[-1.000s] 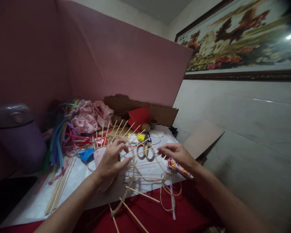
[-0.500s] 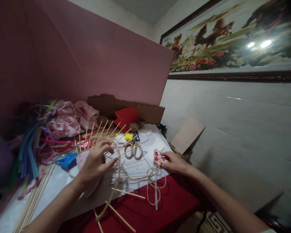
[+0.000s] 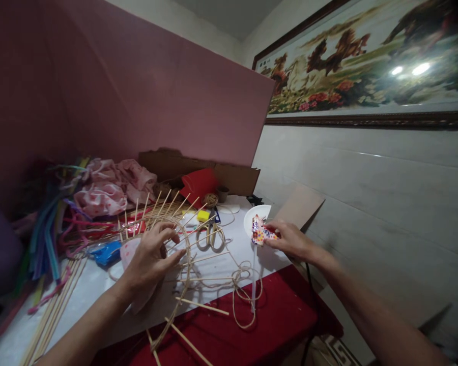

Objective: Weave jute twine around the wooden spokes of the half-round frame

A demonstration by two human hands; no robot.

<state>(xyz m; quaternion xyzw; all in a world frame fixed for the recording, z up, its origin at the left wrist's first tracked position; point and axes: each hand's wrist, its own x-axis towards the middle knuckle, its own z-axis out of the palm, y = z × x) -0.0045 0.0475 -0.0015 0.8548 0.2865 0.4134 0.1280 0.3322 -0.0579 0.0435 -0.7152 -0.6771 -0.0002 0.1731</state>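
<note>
In my right hand (image 3: 288, 238) is a small glue gun (image 3: 265, 234) with a bright flower pattern. A clear glue stick (image 3: 254, 284) sticks out of it toward me. My left hand (image 3: 154, 254) rests over a ring of twine (image 3: 187, 244) with thin wooden sticks (image 3: 202, 306) pointing outward, its thumb and fingers curved and apart. Under that hand, partly hidden, is a piece of pale dotted cloth (image 3: 127, 250). A loose loop of twine (image 3: 234, 307) trails off the ring's right side.
Gold-handled scissors (image 3: 210, 238) lie beyond the ring, near a yellow block (image 3: 203, 216). A cut white disc (image 3: 252, 216) is behind the glue gun. Pink cloth (image 3: 103, 188), pipe cleaners (image 3: 46, 239) and a blue packet (image 3: 106, 253) crowd the left. A cable (image 3: 310, 290) hangs at the table's right edge.
My right hand has lifted the glue gun and moved it right and away from me, the glue stick moving along. My left hand and the ring stay in place.
</note>
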